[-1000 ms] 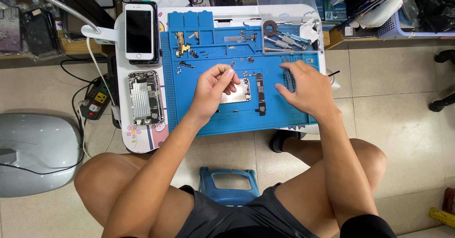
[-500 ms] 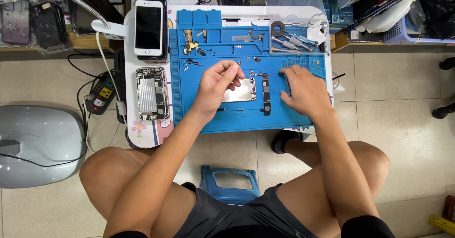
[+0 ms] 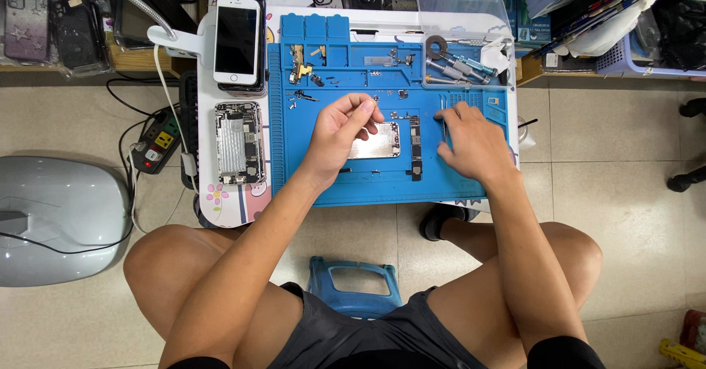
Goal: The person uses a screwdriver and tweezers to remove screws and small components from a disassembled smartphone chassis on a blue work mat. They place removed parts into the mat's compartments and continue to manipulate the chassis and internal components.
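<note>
A silver opened phone body lies in the middle of the blue work mat, with a narrow dark circuit board along its right side. My left hand hovers over the phone's left part, thumb and forefinger pinched together near its top edge; nothing shows between them. My right hand rests on the mat just right of the board. Its fingers are closed on thin tweezers that point away from me.
Small screws and parts dot the mat's far half. A white phone and an open phone chassis lie left of the mat. At the back right stands a clear box of screwdrivers. Also in view: power strip, grey appliance, blue stool.
My left hand has drawn its pinched fingers a little up and away from the phone body. My right hand has stayed beside the board. The view has shifted slightly.
</note>
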